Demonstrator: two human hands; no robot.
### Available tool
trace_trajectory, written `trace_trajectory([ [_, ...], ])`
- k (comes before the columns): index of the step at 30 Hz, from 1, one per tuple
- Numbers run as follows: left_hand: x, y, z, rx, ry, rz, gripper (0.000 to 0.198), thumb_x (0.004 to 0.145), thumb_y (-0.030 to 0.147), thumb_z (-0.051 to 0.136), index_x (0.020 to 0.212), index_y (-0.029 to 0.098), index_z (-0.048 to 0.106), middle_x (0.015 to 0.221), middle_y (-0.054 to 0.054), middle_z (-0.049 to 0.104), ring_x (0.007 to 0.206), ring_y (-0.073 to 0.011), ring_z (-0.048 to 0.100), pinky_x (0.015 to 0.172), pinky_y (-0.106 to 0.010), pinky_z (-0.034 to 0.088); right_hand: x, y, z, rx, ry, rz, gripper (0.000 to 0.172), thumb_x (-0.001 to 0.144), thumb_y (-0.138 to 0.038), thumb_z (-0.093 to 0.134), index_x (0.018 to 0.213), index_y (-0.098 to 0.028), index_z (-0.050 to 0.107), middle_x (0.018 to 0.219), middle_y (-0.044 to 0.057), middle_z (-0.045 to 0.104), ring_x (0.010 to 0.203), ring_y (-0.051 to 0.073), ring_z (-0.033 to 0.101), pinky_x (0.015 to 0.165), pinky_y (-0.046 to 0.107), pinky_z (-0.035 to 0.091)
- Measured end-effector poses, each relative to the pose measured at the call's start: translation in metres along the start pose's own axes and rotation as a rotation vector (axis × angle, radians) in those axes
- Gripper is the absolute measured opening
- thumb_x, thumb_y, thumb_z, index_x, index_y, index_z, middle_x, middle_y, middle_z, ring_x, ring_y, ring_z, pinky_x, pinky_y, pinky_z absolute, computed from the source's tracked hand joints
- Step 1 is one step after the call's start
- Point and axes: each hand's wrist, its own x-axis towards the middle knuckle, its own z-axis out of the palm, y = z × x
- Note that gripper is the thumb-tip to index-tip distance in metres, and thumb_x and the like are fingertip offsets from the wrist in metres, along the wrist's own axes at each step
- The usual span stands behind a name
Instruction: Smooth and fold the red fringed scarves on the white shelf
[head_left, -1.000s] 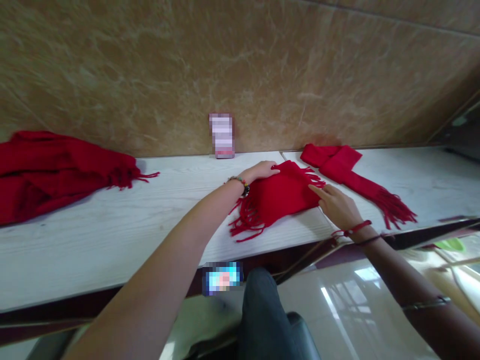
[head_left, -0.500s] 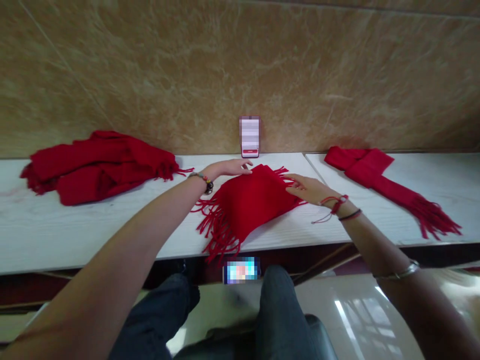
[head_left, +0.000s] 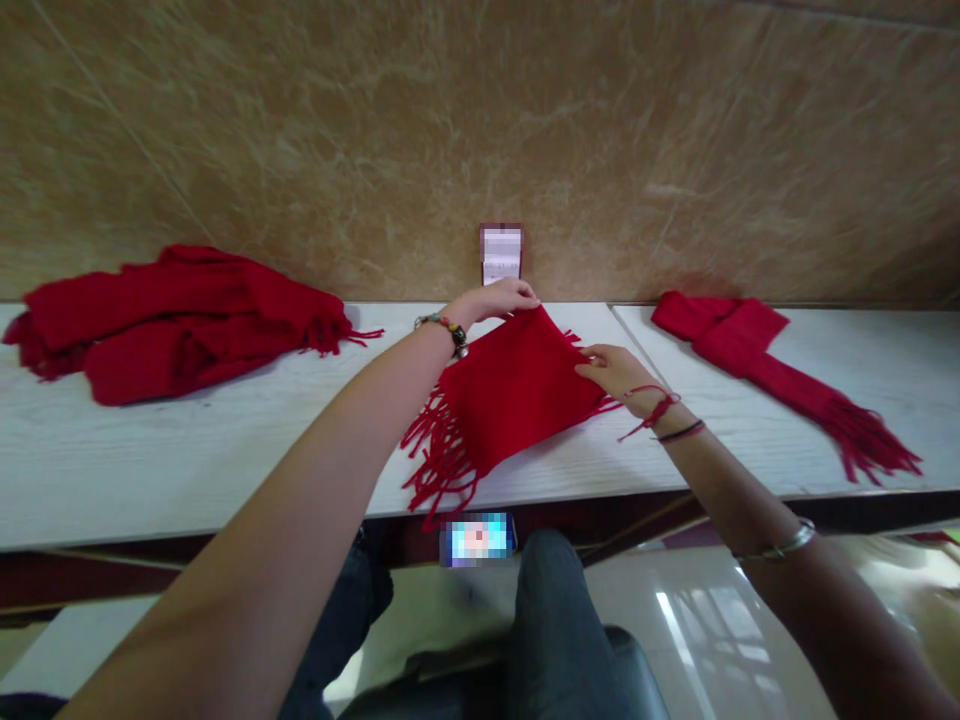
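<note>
Mid-frame, I see a folded red fringed cloth scarf (head_left: 525, 390), probably light, limp, best held by edges: left hand (head_left: 506, 296) pinches its top corner, right hand (head_left: 616, 375) its right edge.

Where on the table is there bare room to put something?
Bare table shows between the left scarf and the front edge, and right of the right scarf. The middle is crowded: left hand and right hand on the middle scarf, phone behind.

It's indoors, exact kind unclear — marbled wall (head_left: 337, 130), white wood-grain counter (head_left: 187, 460), glossy floor (head_left: 697, 620).
</note>
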Motion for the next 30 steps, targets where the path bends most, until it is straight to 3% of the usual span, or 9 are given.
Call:
trace_trajectory([
  [4, 0.017, -0.005, 0.025, 0.272, 0.025, -0.016, 0.007, 0.069, 0.019, 0.060, 0.072, 0.014, 0.063, 0.075, -0.004, 0.066, 0.074, -0.0167, 0.059, 0.071, -0.027, 0.044, -0.005, 0.003, 0.009, -0.122, 0.006, 0.050, 0.038, 0.076, -0.019, 0.055, 0.114, -0.016, 0.061, 0.065, 0.000, 0.064, 0.060, 0.016, 0.060, 0.056, 0.026, 0.046],
  [8, 0.019, -0.016, 0.040, 0.276, 0.054, 0.003, 0.021, 0.076, 0.024, 0.058, 0.091, 0.011, 0.065, 0.094, -0.008, 0.069, 0.085, -0.0171, 0.061, 0.078, -0.025, 0.045, -0.011, 0.005, 0.016, -0.216, 0.106, -0.102, 0.045, 0.076, -0.016, 0.053, 0.122, -0.016, 0.054, 0.081, 0.006, 0.067, 0.073, 0.021, 0.063, 0.067, 0.032, 0.050],
  [12, -0.003, -0.022, 0.028, 0.259, 0.092, 0.069, 0.043, 0.084, 0.032, 0.051, 0.121, 0.011, 0.053, 0.118, -0.012, 0.063, 0.100, -0.0177, 0.060, 0.088, -0.026, 0.044, -0.016, -0.004, 0.015, -0.327, 0.222, -0.359, 0.047, 0.077, -0.015, 0.055, 0.124, -0.012, 0.055, 0.114, 0.018, 0.060, 0.103, 0.028, 0.058, 0.086, 0.044, 0.049],
  [16, -0.048, -0.035, 0.012, 0.363, 0.080, 0.021, 0.054, 0.085, 0.039, 0.048, 0.131, 0.010, 0.046, 0.136, -0.016, 0.051, 0.120, -0.0225, 0.051, 0.100, -0.030, 0.037, -0.016, -0.026, 0.022, -0.338, 0.047, -0.638, 0.040, 0.088, -0.023, 0.049, 0.126, -0.011, 0.056, 0.134, 0.019, 0.051, 0.127, 0.028, 0.045, 0.105, 0.047, 0.038],
  [19, -0.089, -0.051, 0.003, 0.410, 0.040, -0.121, 0.058, 0.087, 0.046, 0.043, 0.131, 0.010, 0.047, 0.132, -0.019, 0.054, 0.119, -0.0258, 0.052, 0.101, -0.033, 0.036, -0.009, -0.036, 0.032, -0.359, -0.097, -0.683, 0.045, 0.091, -0.028, 0.049, 0.131, -0.009, 0.053, 0.138, 0.019, 0.048, 0.132, 0.028, 0.040, 0.108, 0.047, 0.035],
  [23, -0.127, -0.062, -0.009, 0.250, 0.039, -0.266, 0.054, 0.078, 0.053, 0.053, 0.119, 0.018, 0.055, 0.118, -0.011, 0.066, 0.104, -0.0226, 0.061, 0.088, -0.028, 0.044, 0.006, -0.038, 0.039, -0.334, -0.185, -0.705, 0.042, 0.092, -0.027, 0.048, 0.129, -0.010, 0.055, 0.131, 0.017, 0.056, 0.123, 0.025, 0.051, 0.104, 0.044, 0.040],
  [27, -0.136, -0.057, -0.019, 0.036, 0.074, -0.370, 0.056, 0.068, 0.043, 0.067, 0.117, 0.018, 0.055, 0.083, -0.004, 0.071, 0.076, -0.0180, 0.064, 0.064, -0.024, 0.046, 0.030, -0.049, 0.035, -0.329, -0.211, -0.734, 0.037, 0.090, -0.019, 0.048, 0.125, -0.009, 0.058, 0.127, 0.018, 0.060, 0.120, 0.023, 0.053, 0.103, 0.043, 0.041],
  [30, -0.135, -0.053, -0.021, 0.033, 0.100, -0.424, 0.049, 0.066, 0.038, 0.068, 0.111, 0.019, 0.057, 0.066, 0.001, 0.066, 0.067, -0.0174, 0.061, 0.057, -0.024, 0.042, 0.055, -0.065, 0.032, -0.448, -0.234, -0.674, 0.038, 0.091, -0.015, 0.046, 0.126, -0.006, 0.056, 0.129, 0.019, 0.058, 0.121, 0.023, 0.053, 0.102, 0.039, 0.040],
])
